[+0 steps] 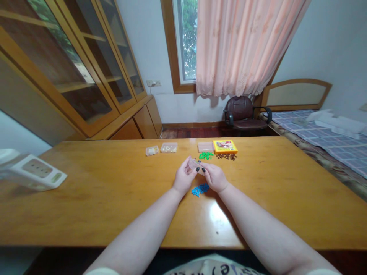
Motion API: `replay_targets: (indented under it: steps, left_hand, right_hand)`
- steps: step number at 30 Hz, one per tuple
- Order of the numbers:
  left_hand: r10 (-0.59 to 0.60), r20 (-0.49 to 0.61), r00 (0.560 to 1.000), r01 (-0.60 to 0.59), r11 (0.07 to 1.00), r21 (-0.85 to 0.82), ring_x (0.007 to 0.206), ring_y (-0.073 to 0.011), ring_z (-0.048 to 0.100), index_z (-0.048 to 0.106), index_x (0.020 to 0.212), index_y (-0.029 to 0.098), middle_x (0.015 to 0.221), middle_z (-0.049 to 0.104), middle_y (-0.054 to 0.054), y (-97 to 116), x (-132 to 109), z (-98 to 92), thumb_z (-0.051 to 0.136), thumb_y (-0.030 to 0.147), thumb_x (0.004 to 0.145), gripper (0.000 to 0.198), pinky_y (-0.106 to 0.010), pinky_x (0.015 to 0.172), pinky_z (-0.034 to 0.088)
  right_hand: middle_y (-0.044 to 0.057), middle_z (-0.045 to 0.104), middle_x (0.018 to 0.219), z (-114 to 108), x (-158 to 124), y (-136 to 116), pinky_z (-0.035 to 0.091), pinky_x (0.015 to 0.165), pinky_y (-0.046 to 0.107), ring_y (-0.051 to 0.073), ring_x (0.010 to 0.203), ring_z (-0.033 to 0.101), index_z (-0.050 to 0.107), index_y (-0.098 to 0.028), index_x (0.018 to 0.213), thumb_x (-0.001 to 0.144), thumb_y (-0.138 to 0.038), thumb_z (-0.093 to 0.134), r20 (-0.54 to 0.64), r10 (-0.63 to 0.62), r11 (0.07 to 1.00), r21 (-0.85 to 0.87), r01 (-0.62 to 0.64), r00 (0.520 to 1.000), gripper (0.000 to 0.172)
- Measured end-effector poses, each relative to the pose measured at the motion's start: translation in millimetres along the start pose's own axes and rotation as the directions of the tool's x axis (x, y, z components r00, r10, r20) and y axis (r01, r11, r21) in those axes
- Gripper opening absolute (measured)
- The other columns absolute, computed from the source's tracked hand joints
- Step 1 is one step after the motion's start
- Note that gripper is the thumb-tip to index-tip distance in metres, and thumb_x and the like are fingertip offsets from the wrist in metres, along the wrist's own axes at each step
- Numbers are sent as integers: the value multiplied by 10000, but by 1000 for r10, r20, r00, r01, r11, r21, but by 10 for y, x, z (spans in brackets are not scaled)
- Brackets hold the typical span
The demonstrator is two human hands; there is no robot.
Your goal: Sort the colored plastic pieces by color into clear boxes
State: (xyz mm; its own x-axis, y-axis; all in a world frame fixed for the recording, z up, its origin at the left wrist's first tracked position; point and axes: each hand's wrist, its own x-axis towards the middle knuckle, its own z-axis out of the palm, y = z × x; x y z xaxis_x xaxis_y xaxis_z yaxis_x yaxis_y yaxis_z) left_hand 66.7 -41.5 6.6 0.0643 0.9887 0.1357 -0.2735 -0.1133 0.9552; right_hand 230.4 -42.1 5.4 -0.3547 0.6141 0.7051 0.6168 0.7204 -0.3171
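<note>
Above the middle of the table (114, 183), my left hand (183, 176) and my right hand (215, 176) both grip a small clear plastic box (194, 164), thumbs close together on its near side. What the box contains is too small to make out. Just below my hands lies a loose pile of small blue pieces (200, 189). Beyond them is a heap of bright green pieces (206, 156), with brown pieces (226, 157) spread to its right.
At the table's far side are a clear box (151, 150), another with pale pieces (169, 148), a flat clear container (205, 147) and a yellow package (225, 146). A white device (40, 172) stands at the left. A chair (243, 112) is behind the table.
</note>
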Motion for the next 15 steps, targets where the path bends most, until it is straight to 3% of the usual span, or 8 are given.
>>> replay_targets:
  steps: [6,15]
  left_hand:
    - [-18,-52,998,20,999,42,1124,-275,583,459,1307,113,1245,584,-190,-2,29,-12,804,377,612,820,-412,999,455]
    - [-35,-184,982,73,976,205,990,-244,647,560,1216,96,1134,651,-169,-76,96,-55,798,308,637,661,-388,956,486]
  right_hand:
    - [133,695,1061,-2,38,34,545,840,348,202,929,669,597,-137,1176,931,-204,356,69,-9,997,-76,14,998,350]
    - [122,714,1001,77,28,122,553,758,293,186,822,689,599,-130,1158,925,-205,414,153,-19,984,-171,46,988,307]
